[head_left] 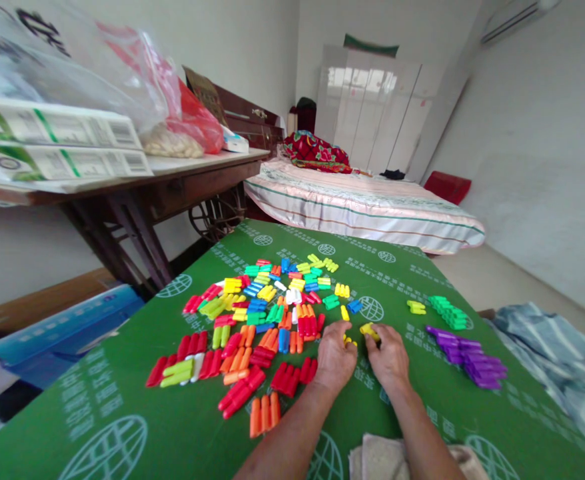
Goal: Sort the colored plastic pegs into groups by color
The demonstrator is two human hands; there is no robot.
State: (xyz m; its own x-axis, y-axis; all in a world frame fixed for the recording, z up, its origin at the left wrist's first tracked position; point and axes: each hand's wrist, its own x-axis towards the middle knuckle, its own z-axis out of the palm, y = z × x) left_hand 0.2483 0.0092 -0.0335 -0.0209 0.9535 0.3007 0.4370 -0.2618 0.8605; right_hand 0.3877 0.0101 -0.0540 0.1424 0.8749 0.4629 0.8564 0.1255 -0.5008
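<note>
Small bullet-shaped plastic pieces in many colours lie in clusters on a green board. My left hand [336, 353] is closed at the right side of the mixed pile, its fingers curled around yellow pieces [349, 341] that show under them. Just beyond its fingertips lies another yellow piece [344, 313]. Beside it, my right hand [390, 355] pinches a yellow piece [369, 331] between thumb and fingers; part of it is hidden. Blue pieces [355, 307] lie a little beyond both hands. Off to the right sit purple pieces [472, 360], green pieces [447, 312] and yellow pieces [416, 307].
Red pieces [242, 392] and orange pieces [265, 415] lie left of my forearms. A beige cloth [380, 459] is at the board's near edge. A sewing-machine table [192, 177] with boxes and bags stands left, a bed [367, 207] ahead, striped fabric [552, 353] right.
</note>
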